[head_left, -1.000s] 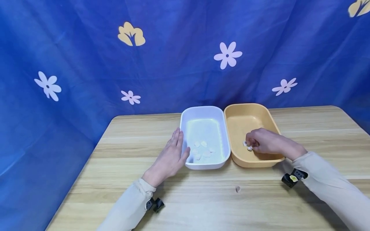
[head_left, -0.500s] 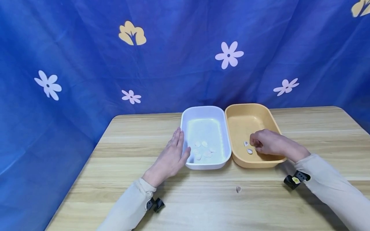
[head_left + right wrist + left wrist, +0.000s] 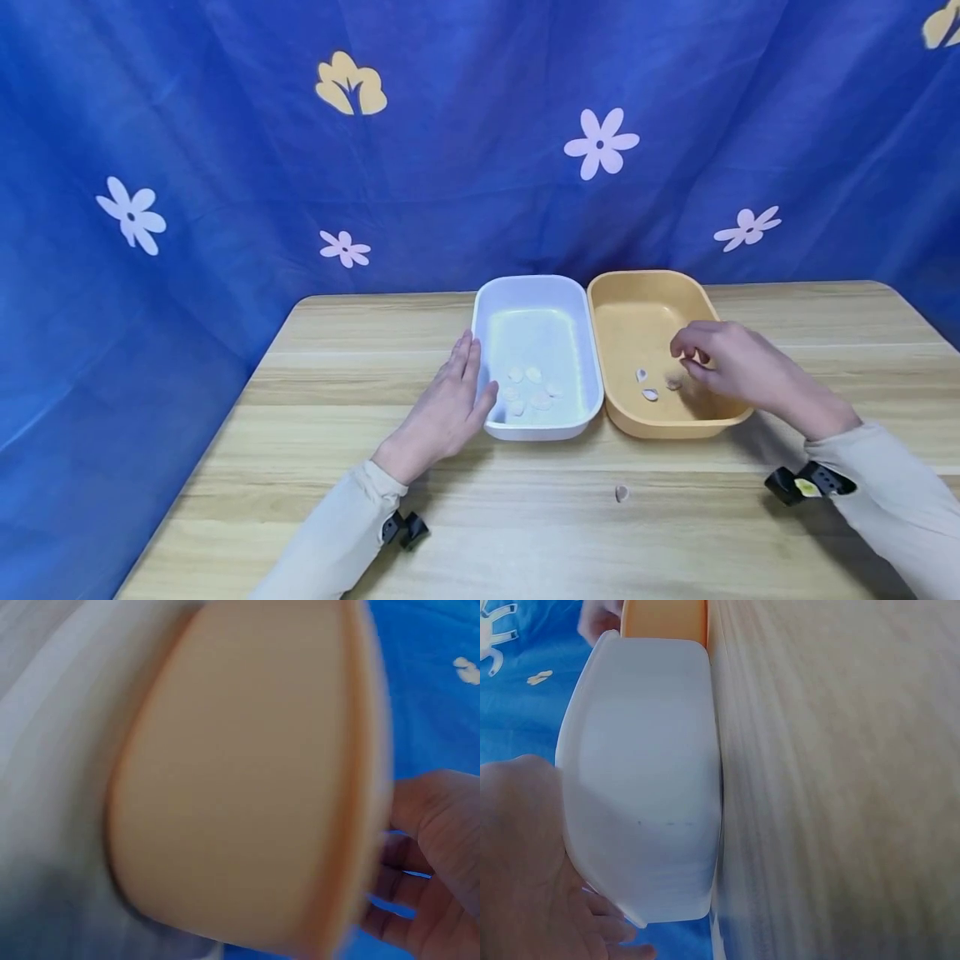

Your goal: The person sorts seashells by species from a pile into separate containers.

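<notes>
My left hand [image 3: 442, 404] rests with straight fingers along the left rim of the white bin [image 3: 536, 432], thumb reaching over the edge. Several small white seashells [image 3: 541, 401] lie on that bin's floor, toward the near end. My right hand [image 3: 738, 362] is over the right side of the yellow bin [image 3: 667, 428], fingers loosely bent and nothing visible between them. Three shells lie in the yellow bin: a pale shell [image 3: 673, 382] just below the fingertips, and a small shell [image 3: 641, 376] and a dark-edged shell [image 3: 650, 394] farther left.
The bins stand side by side on a wooden table [image 3: 360, 367]. One more shell [image 3: 621, 493] lies on the tabletop in front of them. Behind the table hangs a blue curtain [image 3: 465, 167] with flower prints.
My right hand has lifted and drawn back to the right, its fingers loosening. A third shell now shows on the yellow bin's floor where the hand was. The left hand stays in place.
</notes>
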The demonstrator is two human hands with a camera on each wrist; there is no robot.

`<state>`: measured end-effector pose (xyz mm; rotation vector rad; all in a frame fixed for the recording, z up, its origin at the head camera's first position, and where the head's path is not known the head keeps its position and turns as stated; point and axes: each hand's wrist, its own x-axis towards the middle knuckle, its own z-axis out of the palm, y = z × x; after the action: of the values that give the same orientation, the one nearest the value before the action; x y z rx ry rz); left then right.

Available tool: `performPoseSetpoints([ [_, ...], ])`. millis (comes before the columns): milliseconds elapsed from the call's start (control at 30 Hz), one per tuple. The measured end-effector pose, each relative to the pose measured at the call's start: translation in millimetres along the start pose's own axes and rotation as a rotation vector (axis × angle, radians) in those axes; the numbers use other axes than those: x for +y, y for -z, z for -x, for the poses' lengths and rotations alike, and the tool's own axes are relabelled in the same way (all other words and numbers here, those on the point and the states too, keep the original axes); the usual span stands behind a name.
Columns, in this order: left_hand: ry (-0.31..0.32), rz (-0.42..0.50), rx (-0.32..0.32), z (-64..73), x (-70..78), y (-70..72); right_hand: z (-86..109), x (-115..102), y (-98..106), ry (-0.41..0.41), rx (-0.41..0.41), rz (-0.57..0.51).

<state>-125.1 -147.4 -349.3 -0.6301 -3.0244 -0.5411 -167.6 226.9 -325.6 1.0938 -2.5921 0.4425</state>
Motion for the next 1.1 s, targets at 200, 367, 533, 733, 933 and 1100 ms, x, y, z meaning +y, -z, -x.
performPoseSetpoints([
  [200,0.004,0.000,0.006,0.3,-0.9,-0.3,8.3,-17.7,13.8,0.116,0.070,0.015],
  [367,-0.007,0.000,0.017,-1.4,-1.1,-2.1,18.9,-41.2,11.7,0.221,0.096,-0.034],
  [533,-0.015,-0.003,0.021,-3.2,-0.1,-2.4,29.4,-66.4,3.2,0.274,0.103,-0.053],
  [733,-0.004,-0.010,0.018,-2.5,-0.7,-0.7,35.3,-97.5,-21.2,0.285,0.002,-0.110],
  [933,-0.007,-0.011,0.013,-2.0,-1.4,-1.4,36.8,-110.7,-42.1,0.269,-0.116,-0.117],
  [1100,-0.015,-0.003,0.024,-2.1,-1.3,-2.5,38.7,-112.9,-47.2,0.261,-0.137,-0.107],
])
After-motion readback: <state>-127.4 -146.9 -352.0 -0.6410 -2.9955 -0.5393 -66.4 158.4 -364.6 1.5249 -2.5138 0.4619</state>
